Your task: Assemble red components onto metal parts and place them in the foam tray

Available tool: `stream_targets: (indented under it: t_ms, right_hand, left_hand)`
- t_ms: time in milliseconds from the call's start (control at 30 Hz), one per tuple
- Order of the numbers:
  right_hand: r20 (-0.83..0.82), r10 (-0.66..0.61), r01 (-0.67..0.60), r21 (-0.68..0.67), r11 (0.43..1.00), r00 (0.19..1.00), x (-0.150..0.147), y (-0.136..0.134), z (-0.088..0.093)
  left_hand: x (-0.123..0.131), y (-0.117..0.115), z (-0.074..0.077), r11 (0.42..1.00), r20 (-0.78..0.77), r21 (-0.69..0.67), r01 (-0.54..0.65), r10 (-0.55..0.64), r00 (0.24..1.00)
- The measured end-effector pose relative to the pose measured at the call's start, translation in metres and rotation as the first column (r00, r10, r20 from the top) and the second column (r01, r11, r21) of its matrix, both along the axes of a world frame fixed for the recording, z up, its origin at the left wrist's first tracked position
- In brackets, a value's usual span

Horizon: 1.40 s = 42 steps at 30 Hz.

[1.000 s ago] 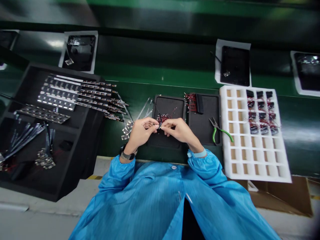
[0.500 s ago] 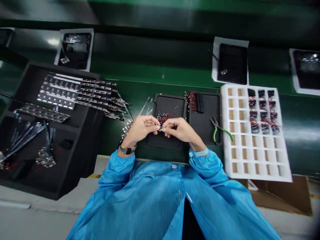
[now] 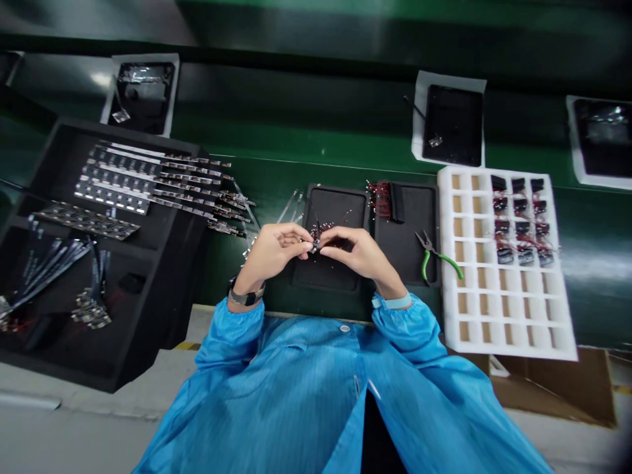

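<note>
My left hand pinches a small circuit board between thumb and fingertips; a thin dark strip rises from it. Facing it from the right, my right hand has thumb and index finger parted, close to the board's edge. Nothing shows between those fingers. Both hands are above a black tray in which red-wired small parts lie, partly covered by the fingers. More small boards on clear strips lie left of my left hand, partly hidden by it.
A second black tray holds a red-wired bundle and green-handled pliers. Right of it, a white foam tray carries wired black parts. At left stands a black bin with circuit strips. Tablet-like panels lie behind.
My right thumb and index finger have come apart and moved slightly off the small board. My left hand keeps its pinch, shifted a little left and up.
</note>
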State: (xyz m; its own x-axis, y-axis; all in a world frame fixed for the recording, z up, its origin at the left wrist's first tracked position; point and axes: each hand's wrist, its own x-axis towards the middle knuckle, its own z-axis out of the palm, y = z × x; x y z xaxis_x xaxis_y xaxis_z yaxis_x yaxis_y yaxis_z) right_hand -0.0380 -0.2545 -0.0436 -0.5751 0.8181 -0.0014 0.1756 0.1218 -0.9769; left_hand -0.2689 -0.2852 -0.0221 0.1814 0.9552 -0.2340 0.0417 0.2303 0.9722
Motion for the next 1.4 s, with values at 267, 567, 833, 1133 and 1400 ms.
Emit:
stream_targets:
  t_ms: [267, 567, 833, 1133, 1400]
  right_hand:
    - [0.527, 0.043, -0.293, 0.4, 0.868, 0.849, -0.001, -0.004, -0.006]
    - [0.605, -0.017, -0.326, 0.452, 0.83, 0.796, -0.023, -0.003, -0.01]
    - [0.511, -0.193, -0.043, 0.413, 0.91, 0.837, -0.007, 0.001, -0.012]
    - [0.496, -0.174, -0.02, 0.36, 0.933, 0.851, -0.023, -0.006, -0.021]
    - [0.129, -0.192, 0.181, 0.091, 0.979, 0.973, -0.013, -0.006, -0.008]
  left_hand:
    - [-0.033, -0.021, 0.041, 0.924, -0.109, 0.283, -0.255, 0.295, 0.949]
    - [-0.04, -0.025, 0.029, 0.865, -0.101, 0.333, -0.375, 0.428, 0.898]
    - [-0.045, -0.025, 0.024, 0.868, -0.079, 0.309, -0.388, 0.43, 0.899]
    - [-0.046, -0.025, 0.014, 0.886, -0.132, 0.273, -0.374, 0.42, 0.898]
    - [-0.041, -0.02, 0.017, 0.893, -0.054, 0.247, -0.377, 0.401, 0.914]
